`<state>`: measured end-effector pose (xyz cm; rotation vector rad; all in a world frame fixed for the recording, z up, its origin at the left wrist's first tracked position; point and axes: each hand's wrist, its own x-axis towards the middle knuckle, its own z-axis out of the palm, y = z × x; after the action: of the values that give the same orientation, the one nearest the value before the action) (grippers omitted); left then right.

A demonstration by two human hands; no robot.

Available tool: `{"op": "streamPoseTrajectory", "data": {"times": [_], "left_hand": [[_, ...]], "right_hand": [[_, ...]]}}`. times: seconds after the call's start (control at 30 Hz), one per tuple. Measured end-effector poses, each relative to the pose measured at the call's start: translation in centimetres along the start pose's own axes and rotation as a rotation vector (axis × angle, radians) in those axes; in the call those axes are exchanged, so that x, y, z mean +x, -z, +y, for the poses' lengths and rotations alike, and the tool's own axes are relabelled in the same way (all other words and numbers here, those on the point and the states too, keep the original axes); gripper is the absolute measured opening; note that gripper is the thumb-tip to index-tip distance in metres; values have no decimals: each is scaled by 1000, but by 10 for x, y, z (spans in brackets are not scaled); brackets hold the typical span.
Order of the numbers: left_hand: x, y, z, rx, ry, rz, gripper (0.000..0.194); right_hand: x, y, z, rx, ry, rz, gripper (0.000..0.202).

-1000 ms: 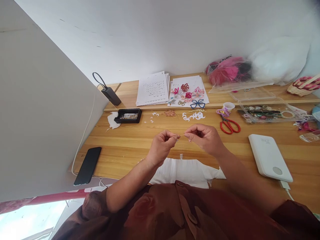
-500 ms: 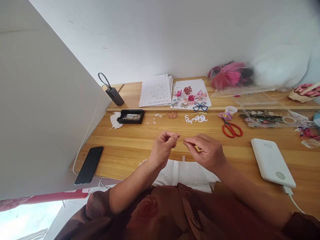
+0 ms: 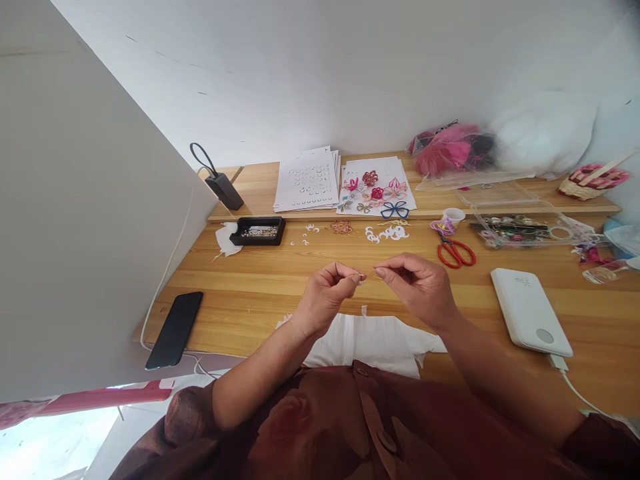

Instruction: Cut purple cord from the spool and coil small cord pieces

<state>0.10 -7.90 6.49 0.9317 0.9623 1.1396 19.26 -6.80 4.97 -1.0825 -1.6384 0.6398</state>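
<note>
My left hand [image 3: 327, 293] is closed in a pinch above the front of the table. A small white piece [image 3: 361, 282] shows at its fingertips, too small to make out fully; it resembles the white crescent cutouts [image 3: 387, 233] lying farther back. Just to the right, my right hand [image 3: 420, 287] pinches a thin gold-coloured thread or wire [image 3: 376, 277], of which only a short bit shows in the gap between the hands. A white cloth [image 3: 370, 337] lies below both hands, at the table's front edge.
Red-handled scissors [image 3: 457, 253] and a white power bank [image 3: 531, 312] lie to the right. A black tray [image 3: 259, 231] of small bits and a phone [image 3: 175, 330] are on the left. Wire flowers [image 3: 370, 178] rest on paper at the back, beside a clear box [image 3: 530, 232].
My right hand has shifted slightly right and tilted, so the gap between the hands is a little wider. The white piece at my left fingertips now shows more. The view has moved slightly.
</note>
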Motion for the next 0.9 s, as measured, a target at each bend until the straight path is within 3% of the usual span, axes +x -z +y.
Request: {"op": "streamPoseTrajectory", "data": {"times": [0.23,0.43,0.53,0.9], "left_hand": [[-3,-1,1,35,-33,4,33],[-4,-3,5,-67,-22,14,35],[-4,-3,3,-87,-28,31,35],[-2,-1,-1,-98,-35,55,35]], "right_hand": [[2,7,-20,-100,146,22,8],[-6,1,-15,28,-29,9,9],[-13,-3,-15,27,-40,5,8],[-19,-7,-25,-158,177,-30,12]]}}
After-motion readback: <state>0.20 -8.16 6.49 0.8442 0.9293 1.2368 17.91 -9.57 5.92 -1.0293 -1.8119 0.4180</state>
